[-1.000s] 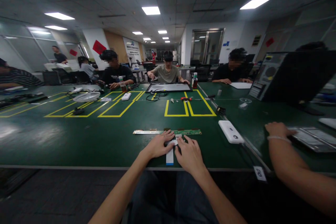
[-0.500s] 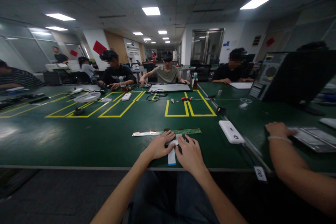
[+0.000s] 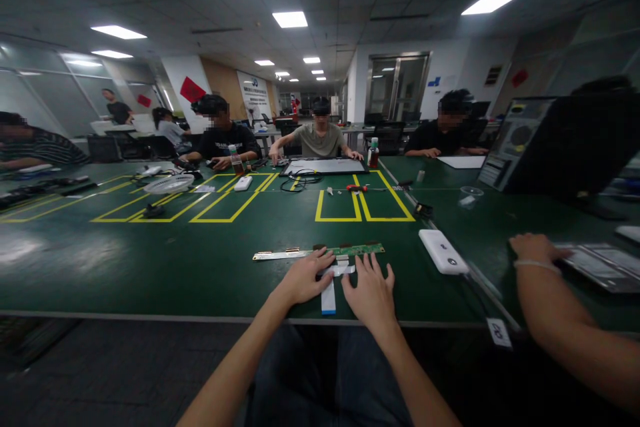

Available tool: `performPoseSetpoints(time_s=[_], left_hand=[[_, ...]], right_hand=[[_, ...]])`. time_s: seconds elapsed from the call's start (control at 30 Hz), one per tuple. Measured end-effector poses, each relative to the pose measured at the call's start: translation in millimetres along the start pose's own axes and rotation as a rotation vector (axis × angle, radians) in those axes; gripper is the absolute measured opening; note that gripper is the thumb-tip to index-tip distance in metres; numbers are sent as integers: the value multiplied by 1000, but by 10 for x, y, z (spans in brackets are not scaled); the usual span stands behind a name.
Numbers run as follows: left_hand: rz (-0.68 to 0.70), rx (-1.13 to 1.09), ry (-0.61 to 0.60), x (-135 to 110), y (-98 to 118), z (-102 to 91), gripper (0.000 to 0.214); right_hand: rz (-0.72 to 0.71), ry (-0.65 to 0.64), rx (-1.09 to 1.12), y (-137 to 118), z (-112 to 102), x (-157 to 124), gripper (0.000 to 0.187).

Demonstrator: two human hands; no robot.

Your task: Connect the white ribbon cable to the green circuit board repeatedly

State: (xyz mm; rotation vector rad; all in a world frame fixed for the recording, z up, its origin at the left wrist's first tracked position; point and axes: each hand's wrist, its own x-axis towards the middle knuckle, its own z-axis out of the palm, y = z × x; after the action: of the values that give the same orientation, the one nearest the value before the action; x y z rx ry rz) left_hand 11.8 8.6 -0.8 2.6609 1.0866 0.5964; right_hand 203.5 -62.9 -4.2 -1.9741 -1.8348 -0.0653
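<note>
A long narrow green circuit board (image 3: pixel 350 249) with a metal strip on its left lies on the green table near the front edge. A white flat ribbon cable (image 3: pixel 328 292) runs from it toward me. My left hand (image 3: pixel 304 277) rests on the table with its fingers laid on the cable near the board. My right hand (image 3: pixel 371 288) lies flat beside the cable, fingers spread, holding nothing.
A white power bank (image 3: pixel 442 251) lies right of the board. A neighbour's arm (image 3: pixel 545 307) rests on the table at the right by a flat grey device (image 3: pixel 595 265). Yellow taped boxes (image 3: pixel 360 208), a small fan (image 3: pixel 167 184), cables and several seated people are farther back.
My right hand has moved off the cable to the right and spread its fingers. The left hand stays on the cable. The view has shifted slightly.
</note>
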Motion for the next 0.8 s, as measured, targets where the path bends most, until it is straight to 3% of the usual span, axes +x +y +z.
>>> performPoseSetpoints(time_s=[0.3, 0.8], left_hand=[[34, -9, 27, 18, 36, -29, 50], [38, -14, 11, 27, 41, -42, 46]], right_hand=[[-44, 3, 33, -1, -63, -49, 43], [-95, -1, 27, 3, -61, -57, 39]])
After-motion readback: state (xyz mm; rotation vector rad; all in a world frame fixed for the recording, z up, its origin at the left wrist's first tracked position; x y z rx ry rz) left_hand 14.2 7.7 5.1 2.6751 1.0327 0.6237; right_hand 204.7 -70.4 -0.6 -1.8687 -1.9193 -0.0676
